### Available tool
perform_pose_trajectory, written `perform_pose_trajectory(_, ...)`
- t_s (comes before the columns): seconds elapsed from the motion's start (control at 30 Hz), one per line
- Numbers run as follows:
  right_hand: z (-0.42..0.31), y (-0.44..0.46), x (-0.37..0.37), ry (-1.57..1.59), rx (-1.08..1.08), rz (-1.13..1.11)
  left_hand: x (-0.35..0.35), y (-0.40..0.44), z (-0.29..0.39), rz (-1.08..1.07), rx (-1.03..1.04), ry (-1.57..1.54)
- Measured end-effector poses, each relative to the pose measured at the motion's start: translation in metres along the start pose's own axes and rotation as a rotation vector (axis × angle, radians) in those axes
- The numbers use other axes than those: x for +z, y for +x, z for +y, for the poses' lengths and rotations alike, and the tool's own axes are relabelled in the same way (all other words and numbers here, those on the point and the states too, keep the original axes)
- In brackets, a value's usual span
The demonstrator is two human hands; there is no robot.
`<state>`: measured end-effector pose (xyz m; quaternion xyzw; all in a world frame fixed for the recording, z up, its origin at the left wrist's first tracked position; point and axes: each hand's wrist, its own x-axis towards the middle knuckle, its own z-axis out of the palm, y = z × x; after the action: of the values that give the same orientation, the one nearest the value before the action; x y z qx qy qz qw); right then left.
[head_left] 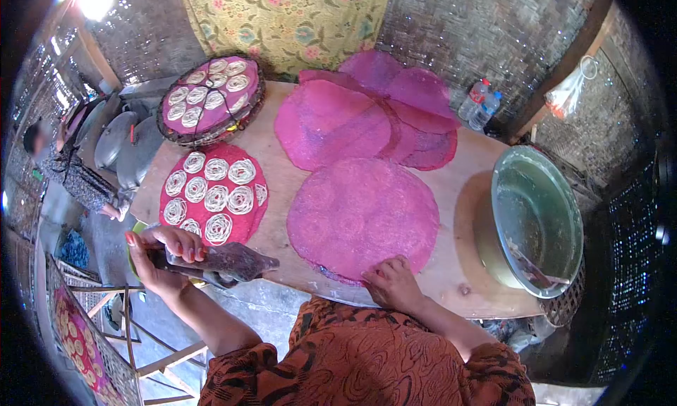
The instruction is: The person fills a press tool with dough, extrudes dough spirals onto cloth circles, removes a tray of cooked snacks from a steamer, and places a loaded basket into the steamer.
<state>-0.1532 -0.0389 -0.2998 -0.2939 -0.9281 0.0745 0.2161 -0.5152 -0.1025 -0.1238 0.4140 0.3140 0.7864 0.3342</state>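
Left hand [162, 273]: wrapped around a dark, elongated tool [240, 261].
Right hand [392, 285]: fingers curled at the near rim of a round, mottled-pink sheet [363, 219] on the pale wooden tabletop [455, 272]; pinch unclear.
Sheet handling: light, even contact should avoid creasing.

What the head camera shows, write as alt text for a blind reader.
A person's left hand grips a dark tool while the right hand touches the near edge of a round pink sheet on a wooden table. To the left, white noodle-like coils lie on a red mat; to the right stands a green basin.
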Motion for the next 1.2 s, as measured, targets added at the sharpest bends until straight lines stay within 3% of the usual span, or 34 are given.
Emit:
perform_pose_trajectory(0.33,-0.001,0.017,-0.023,0.081,0.114,0.13,0.004,-0.001,-0.001,0.014,0.051,0.026)
perform_pose_trajectory(0.47,0.049,0.057,-0.046,0.402,0.352,0.183,-0.001,-0.002,-0.001,-0.007,0.045,0.017)
perform_pose_trajectory(0.53,0.081,0.096,-0.077,0.211,0.363,0.123,-0.007,-0.001,-0.004,0.003,0.038,0.0)
perform_pose_trajectory(0.6,0.113,0.139,-0.102,0.101,0.408,0.298,-0.006,-0.002,-0.006,0.008,0.047,0.007)
perform_pose_trajectory(0.67,0.101,0.177,-0.16,0.018,0.249,0.543,-0.005,0.0,-0.006,0.062,0.047,0.019)
perform_pose_trajectory(0.77,0.052,0.206,-0.219,0.044,0.143,0.647,0.002,-0.004,-0.003,0.064,0.063,0.009)
perform_pose_trajectory(0.8,0.041,0.212,-0.226,-0.078,0.049,0.733,-0.002,-0.004,-0.002,0.031,0.094,0.055)
perform_pose_trajectory(0.87,0.038,0.22,-0.216,-0.193,-0.048,0.811,-0.005,-0.007,0.002,-0.02,0.115,0.037)
perform_pose_trajectory(0.9,0.043,0.219,-0.2,-0.268,-0.067,0.772,-0.004,-0.007,0.003,-0.084,0.138,0.007)
perform_pose_trajectory(0.93,0.049,0.218,-0.183,-0.346,-0.088,0.735,-0.006,-0.011,0.001,0.021,0.176,-0.002)
perform_pose_trajectory(1.1,0.11,0.229,-0.07,-0.257,-0.073,0.52,-0.015,-0.01,0.005,-0.05,0.223,0.029)
perform_pose_trajectory(1.17,0.145,0.234,-0.022,-0.31,0.047,0.319,-0.014,-0.008,0.006,-0.063,0.23,0.029)
perform_pose_trajectory(1.2,0.162,0.233,-0.002,-0.309,0.048,0.325,-0.018,-0.008,0.007,-0.082,0.231,0.023)
